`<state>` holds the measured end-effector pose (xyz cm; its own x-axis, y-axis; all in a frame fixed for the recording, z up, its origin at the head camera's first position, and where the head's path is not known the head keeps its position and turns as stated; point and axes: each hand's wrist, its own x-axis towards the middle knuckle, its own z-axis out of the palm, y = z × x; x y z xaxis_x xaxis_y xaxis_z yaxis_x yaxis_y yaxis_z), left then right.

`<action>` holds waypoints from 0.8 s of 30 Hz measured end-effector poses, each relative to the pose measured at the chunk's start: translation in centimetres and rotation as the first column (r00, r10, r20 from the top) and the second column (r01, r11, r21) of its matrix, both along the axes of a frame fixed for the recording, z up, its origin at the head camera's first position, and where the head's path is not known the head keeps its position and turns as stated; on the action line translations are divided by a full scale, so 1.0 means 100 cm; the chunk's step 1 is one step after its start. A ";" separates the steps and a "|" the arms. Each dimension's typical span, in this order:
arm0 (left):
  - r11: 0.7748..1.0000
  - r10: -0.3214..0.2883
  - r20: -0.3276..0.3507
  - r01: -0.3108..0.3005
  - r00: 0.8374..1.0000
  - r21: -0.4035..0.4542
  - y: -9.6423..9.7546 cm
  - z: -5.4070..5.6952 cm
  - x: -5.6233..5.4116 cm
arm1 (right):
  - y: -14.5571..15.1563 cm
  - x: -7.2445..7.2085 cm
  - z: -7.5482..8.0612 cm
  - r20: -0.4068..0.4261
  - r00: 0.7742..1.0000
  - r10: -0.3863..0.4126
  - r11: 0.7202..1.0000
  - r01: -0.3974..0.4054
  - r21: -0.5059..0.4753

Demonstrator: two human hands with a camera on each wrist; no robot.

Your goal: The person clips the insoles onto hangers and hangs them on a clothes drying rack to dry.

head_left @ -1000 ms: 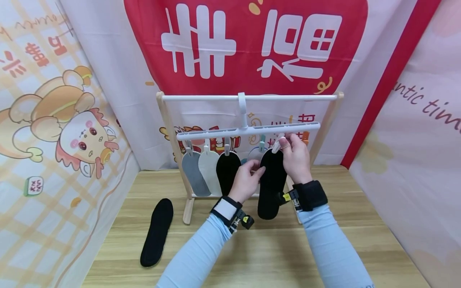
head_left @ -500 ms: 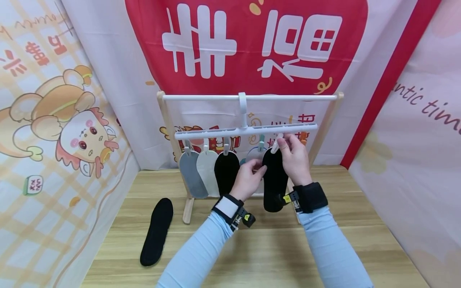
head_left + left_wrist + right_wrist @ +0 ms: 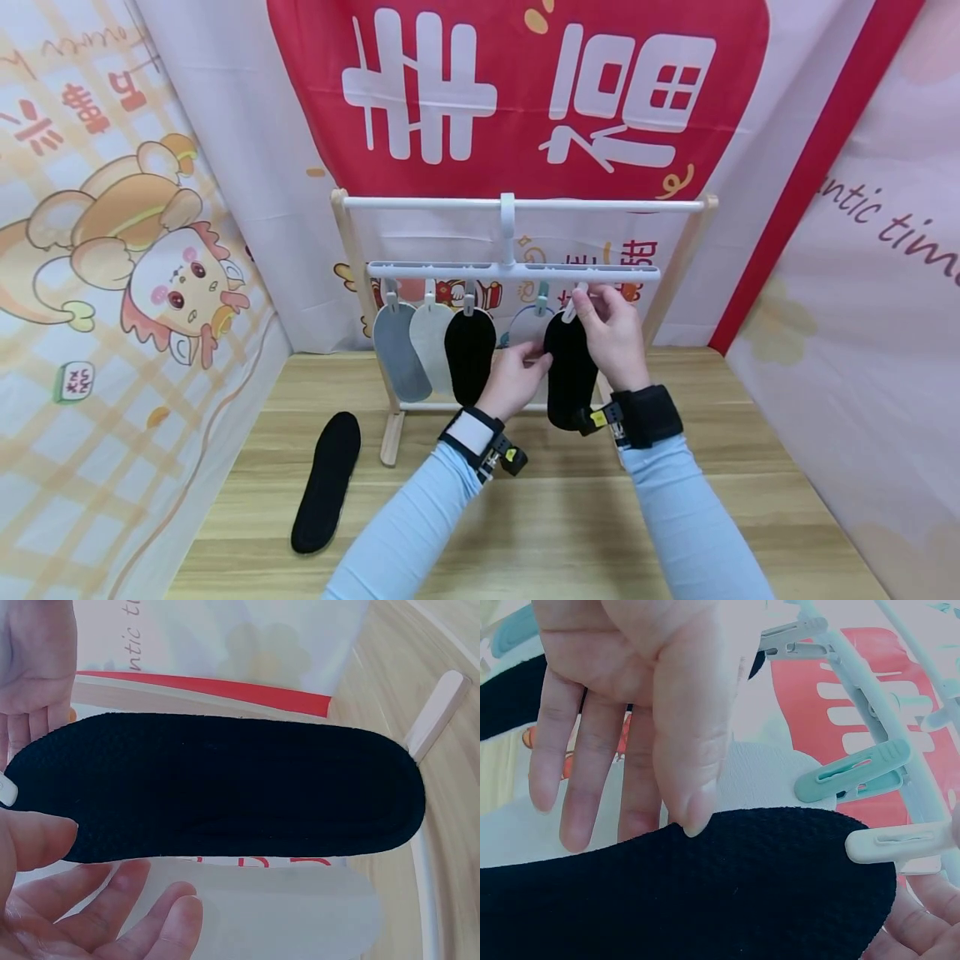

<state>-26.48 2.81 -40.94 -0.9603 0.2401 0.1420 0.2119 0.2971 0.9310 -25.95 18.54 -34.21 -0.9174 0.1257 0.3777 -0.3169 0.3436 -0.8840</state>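
Note:
A black insole (image 3: 572, 379) hangs by its upper end from a white clip (image 3: 576, 302) under the right part of a white hanger (image 3: 450, 271). My right hand (image 3: 618, 337) pinches that clip between thumb and fingers. With the thumb in front and fingers behind, my left hand (image 3: 513, 379) pinches the near edge of the same insole. Its whole length shows in the left wrist view, where the insole (image 3: 247, 787) reaches past the thumb. In the right wrist view the white clip (image 3: 900, 841) bites the insole's rounded end. A teal clip (image 3: 855, 772) sits beside it.
Grey (image 3: 401, 354), white (image 3: 432, 350) and black (image 3: 470, 358) insoles hang on the left part of the hanger. The hanger hooks onto a wooden rack (image 3: 345, 242) with white bars. Another black insole (image 3: 327, 483) lies on the table (image 3: 247, 500) at the left.
The hanger bar has swung from a slant to nearly level. The gripped insole's lower end has moved up and back. Both hands keep their holds.

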 end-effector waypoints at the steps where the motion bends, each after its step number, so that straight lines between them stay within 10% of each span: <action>1: 1.000 0.000 0.004 0.000 1.000 -0.002 0.000 -0.001 0.000 | 0.000 0.000 -0.001 -0.001 1.000 0.002 1.000 -0.002 0.000; 24: 1.000 0.003 -0.022 -0.003 1.000 -0.007 -0.025 -0.018 0.010 | 0.021 -0.001 -0.018 -0.026 0.998 -0.060 0.998 0.060 -0.005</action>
<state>-25.49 0.28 -42.70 -0.9577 0.2385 0.1612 0.2314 0.3047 0.9239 -26.06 20.60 -35.98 -0.8979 0.1815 0.4009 -0.3190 0.3593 -0.8770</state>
